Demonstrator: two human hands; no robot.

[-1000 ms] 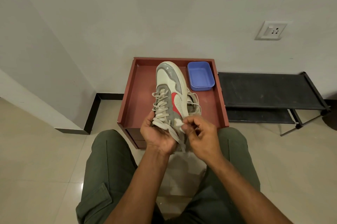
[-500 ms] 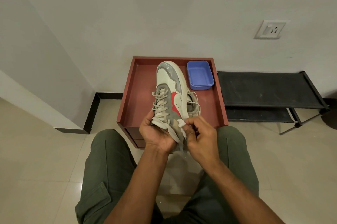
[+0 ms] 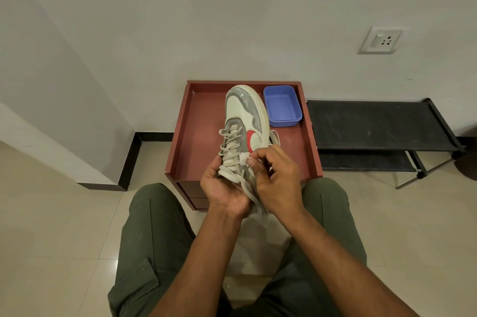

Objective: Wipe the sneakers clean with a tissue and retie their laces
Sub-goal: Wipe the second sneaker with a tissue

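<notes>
A white and grey sneaker point(image 3: 245, 115) with a red side mark is held up over the red-brown tray point(image 3: 204, 141), toe pointing away from me. My left hand point(image 3: 222, 187) grips it from below at the heel end, thumb by the loose beige laces point(image 3: 229, 151). My right hand point(image 3: 273, 174) pinches a small white tissue point(image 3: 244, 159) and presses it on the grey side panel just below the red mark. A second sneaker point(image 3: 275, 137) lies mostly hidden behind the held one on the tray.
A blue plastic tub point(image 3: 282, 106) sits at the tray's far right corner. A black low rack point(image 3: 374, 125) stands to the right against the wall. My knees in green trousers flank the tray on a tiled floor.
My right hand with the tissue has slid up the sneaker's side, from near the heel toward the red mark. The left hand and sneaker have hardly moved.
</notes>
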